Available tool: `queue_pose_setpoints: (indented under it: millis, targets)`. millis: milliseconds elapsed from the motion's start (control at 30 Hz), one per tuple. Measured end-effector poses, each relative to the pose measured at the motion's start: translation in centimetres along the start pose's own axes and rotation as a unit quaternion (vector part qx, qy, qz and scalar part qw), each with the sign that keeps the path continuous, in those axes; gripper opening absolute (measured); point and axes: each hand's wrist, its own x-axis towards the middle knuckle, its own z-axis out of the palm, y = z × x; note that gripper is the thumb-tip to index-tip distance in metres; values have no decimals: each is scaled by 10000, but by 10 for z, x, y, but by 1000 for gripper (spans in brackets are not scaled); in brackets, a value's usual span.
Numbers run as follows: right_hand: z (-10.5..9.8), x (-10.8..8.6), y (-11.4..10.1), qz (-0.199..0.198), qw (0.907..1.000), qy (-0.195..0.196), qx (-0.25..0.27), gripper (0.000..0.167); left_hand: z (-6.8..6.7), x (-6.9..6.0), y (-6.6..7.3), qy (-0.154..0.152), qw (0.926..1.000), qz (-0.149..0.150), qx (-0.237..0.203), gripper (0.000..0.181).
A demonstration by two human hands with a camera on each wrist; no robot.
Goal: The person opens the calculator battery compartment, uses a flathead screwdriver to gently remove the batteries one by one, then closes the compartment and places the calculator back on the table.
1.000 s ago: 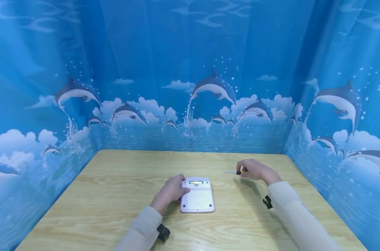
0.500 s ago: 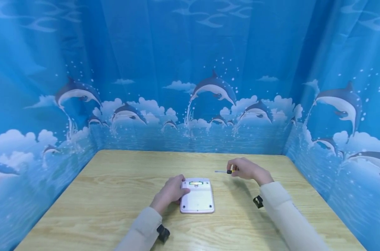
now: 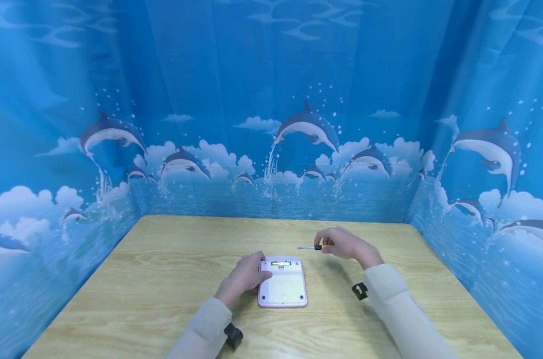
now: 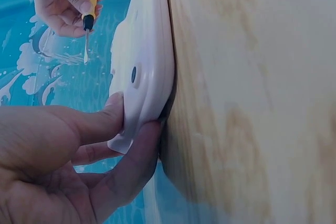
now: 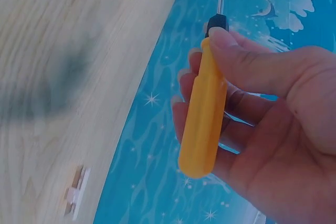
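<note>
A flat white device with a pinkish edge, like a calculator lying face down point(image 3: 282, 286), rests on the table with round feet or screws at its corners. Near its far end is an open slot point(image 3: 280, 263) with something shiny inside, too small to make out. My left hand point(image 3: 243, 275) grips its left edge, thumb on the upper face and fingers beneath, as the left wrist view shows. My right hand point(image 3: 343, 244) holds a screwdriver point(image 5: 205, 114) by its yellow handle, above the table to the right of the device. The metal shaft point(image 3: 305, 248) points left, clear of the device.
The wooden table point(image 3: 186, 249) is bounded at the back and sides by a blue dolphin-print curtain point(image 3: 235, 124). A small pale plastic piece point(image 5: 77, 192) lies on the table in the right wrist view. Each wrist carries a black camera mount point(image 3: 233, 335).
My right hand has moved left with the screwdriver, bringing its tip closer to the device. My left hand and the device have stayed in place.
</note>
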Motion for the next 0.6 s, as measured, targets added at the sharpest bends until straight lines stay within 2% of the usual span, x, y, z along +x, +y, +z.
queue_pose_setpoints:
  millis: [233,600]
  targets:
    - [4,6,-6,-65,9999,-80,66,19,1,1,0,42,9999,-128,-43,41]
    - [6,6,-14,-219,9997,-127,4,20,1,2,1,31,9999,-163,-19,42]
